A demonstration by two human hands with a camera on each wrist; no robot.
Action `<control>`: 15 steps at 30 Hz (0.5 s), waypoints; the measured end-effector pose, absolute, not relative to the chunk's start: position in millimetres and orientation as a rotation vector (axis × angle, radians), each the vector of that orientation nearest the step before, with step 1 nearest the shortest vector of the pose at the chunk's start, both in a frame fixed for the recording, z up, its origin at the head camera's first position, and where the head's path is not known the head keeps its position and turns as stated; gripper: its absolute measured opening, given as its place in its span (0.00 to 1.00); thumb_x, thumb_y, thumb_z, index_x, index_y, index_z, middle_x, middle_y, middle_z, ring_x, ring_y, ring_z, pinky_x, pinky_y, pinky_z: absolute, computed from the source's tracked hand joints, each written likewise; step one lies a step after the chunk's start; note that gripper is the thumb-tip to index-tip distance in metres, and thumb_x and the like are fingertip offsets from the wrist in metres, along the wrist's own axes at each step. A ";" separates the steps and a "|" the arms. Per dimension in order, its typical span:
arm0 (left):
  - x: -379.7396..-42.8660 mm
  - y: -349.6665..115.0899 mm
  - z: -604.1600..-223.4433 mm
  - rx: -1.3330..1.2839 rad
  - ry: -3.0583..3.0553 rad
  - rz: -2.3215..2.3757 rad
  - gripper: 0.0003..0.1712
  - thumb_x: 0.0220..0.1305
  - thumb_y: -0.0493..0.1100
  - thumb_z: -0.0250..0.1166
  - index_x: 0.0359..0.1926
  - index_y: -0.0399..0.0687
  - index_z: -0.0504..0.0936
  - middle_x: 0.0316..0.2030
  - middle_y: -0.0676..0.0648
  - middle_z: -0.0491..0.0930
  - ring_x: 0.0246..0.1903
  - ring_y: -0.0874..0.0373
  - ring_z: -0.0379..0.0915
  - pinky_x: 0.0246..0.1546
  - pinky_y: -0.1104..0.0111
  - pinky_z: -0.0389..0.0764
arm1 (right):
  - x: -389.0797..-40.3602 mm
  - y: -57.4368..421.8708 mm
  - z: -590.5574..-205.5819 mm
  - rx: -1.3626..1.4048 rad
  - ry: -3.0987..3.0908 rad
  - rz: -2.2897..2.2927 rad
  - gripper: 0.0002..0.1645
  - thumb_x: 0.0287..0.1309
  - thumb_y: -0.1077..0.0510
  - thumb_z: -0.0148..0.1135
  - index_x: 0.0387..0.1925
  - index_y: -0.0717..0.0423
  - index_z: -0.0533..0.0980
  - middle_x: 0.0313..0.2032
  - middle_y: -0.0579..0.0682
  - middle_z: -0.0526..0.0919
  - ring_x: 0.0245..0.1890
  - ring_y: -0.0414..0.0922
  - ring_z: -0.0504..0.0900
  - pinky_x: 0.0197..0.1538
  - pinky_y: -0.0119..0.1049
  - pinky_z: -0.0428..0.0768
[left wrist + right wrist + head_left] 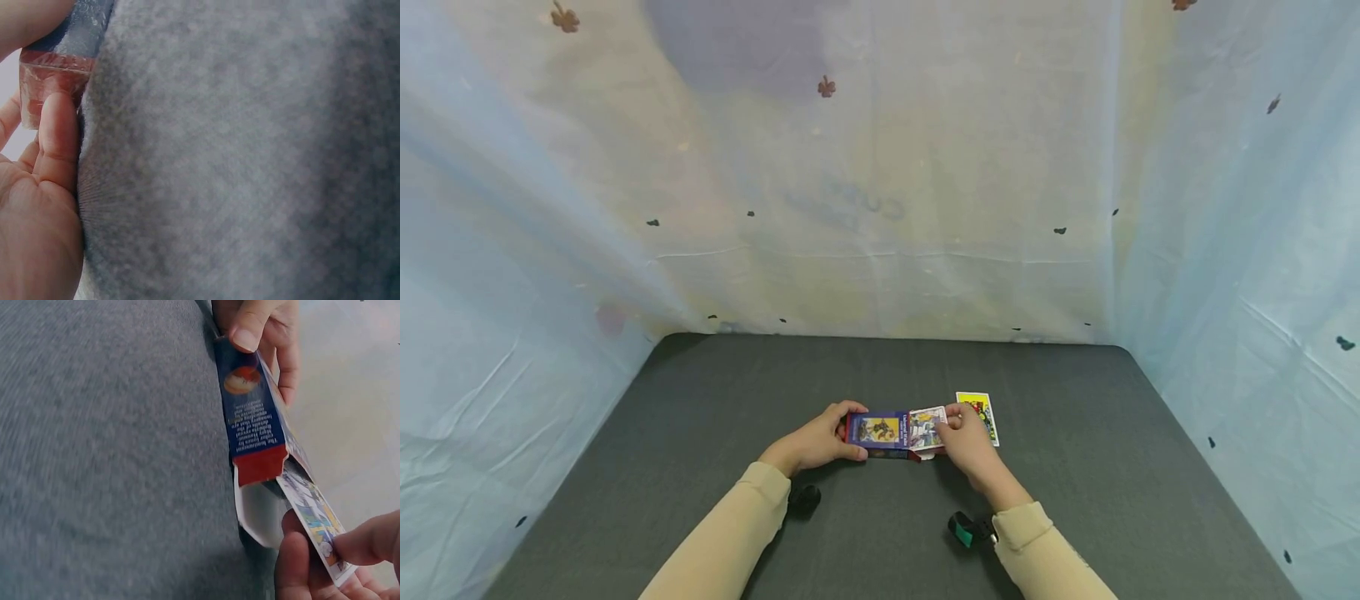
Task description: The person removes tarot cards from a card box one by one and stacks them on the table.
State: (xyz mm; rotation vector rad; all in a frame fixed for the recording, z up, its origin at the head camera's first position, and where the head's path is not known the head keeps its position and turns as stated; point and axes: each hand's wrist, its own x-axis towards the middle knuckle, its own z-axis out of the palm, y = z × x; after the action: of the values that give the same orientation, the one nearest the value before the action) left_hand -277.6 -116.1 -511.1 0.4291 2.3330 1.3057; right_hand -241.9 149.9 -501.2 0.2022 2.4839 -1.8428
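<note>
A blue and red card box (877, 432) lies on its side on the dark table, one end open with its flap (259, 515) folded out. My left hand (822, 439) grips the closed end, thumb on the near side and fingers behind; the red end shows in the left wrist view. Between the thumb and fingers of my right hand (970, 446), an illustrated card (319, 525) with a white border is pinched, its other end still inside the box's mouth. A yellow card (982, 407) lies on the table just beyond the right hand, partly covered by it.
The grey table (880, 533) runs up to a pale, patterned fabric curtain (887, 183) behind it. Similar fabric hangs at both sides. Dark wrist-worn devices, one at the left cuff (805, 502) and one at the right (966, 530), sit close above the table.
</note>
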 end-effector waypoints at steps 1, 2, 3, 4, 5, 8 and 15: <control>-277.3 -116.2 -510.7 0.431 2.335 1.303 0.40 0.53 0.52 0.75 0.64 0.64 0.65 0.54 0.46 0.62 0.48 0.51 0.66 0.51 0.56 0.67 | -241.6 150.8 -501.1 0.208 2.485 -1.844 0.17 0.65 0.65 0.54 0.54 0.66 0.66 0.37 0.59 0.80 0.31 0.48 0.81 0.35 0.42 0.81; -277.0 -116.3 -510.4 0.433 2.335 1.301 0.40 0.53 0.52 0.75 0.64 0.64 0.65 0.54 0.46 0.62 0.48 0.51 0.66 0.51 0.56 0.68 | -241.2 151.8 -500.9 0.211 2.484 -1.847 0.19 0.65 0.65 0.54 0.56 0.66 0.65 0.37 0.60 0.80 0.31 0.48 0.81 0.36 0.43 0.81; -276.8 -116.4 -510.1 0.434 2.336 1.299 0.40 0.53 0.52 0.75 0.64 0.64 0.66 0.53 0.46 0.63 0.48 0.51 0.66 0.50 0.56 0.68 | -240.7 152.7 -500.7 0.206 2.486 -1.849 0.21 0.65 0.66 0.53 0.58 0.66 0.64 0.37 0.60 0.79 0.31 0.49 0.81 0.36 0.43 0.81; -276.7 -116.4 -509.7 0.434 2.336 1.298 0.39 0.53 0.52 0.75 0.64 0.64 0.66 0.53 0.46 0.63 0.48 0.51 0.66 0.50 0.56 0.68 | -240.1 153.5 -500.3 0.202 2.481 -1.855 0.23 0.65 0.66 0.53 0.60 0.66 0.63 0.37 0.61 0.79 0.31 0.49 0.81 0.36 0.43 0.81; -276.5 -116.6 -509.6 0.436 2.336 1.297 0.39 0.53 0.52 0.75 0.64 0.64 0.66 0.53 0.46 0.63 0.48 0.51 0.66 0.50 0.56 0.68 | -239.5 154.3 -499.6 0.195 2.477 -1.860 0.24 0.65 0.66 0.53 0.61 0.66 0.63 0.37 0.61 0.79 0.31 0.49 0.81 0.36 0.44 0.81; -276.0 -116.7 -508.8 0.430 2.333 1.302 0.40 0.52 0.51 0.75 0.64 0.63 0.66 0.53 0.46 0.63 0.48 0.50 0.66 0.51 0.55 0.68 | -237.3 156.8 -496.9 0.168 2.470 -1.865 0.26 0.65 0.67 0.53 0.63 0.66 0.62 0.36 0.60 0.79 0.31 0.49 0.81 0.36 0.45 0.81; -275.7 -116.7 -509.7 0.433 2.330 1.307 0.41 0.52 0.52 0.75 0.64 0.61 0.66 0.53 0.46 0.63 0.49 0.50 0.65 0.51 0.54 0.67 | -230.4 162.5 -490.4 0.067 2.504 -1.799 0.29 0.61 0.71 0.54 0.64 0.62 0.65 0.36 0.60 0.77 0.29 0.48 0.78 0.34 0.45 0.81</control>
State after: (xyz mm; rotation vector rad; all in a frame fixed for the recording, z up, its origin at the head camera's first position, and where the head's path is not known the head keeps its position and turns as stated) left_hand -275.7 -116.7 -509.7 0.4326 2.3300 1.3071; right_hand -230.4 162.5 -490.4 0.0672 2.5043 -1.7995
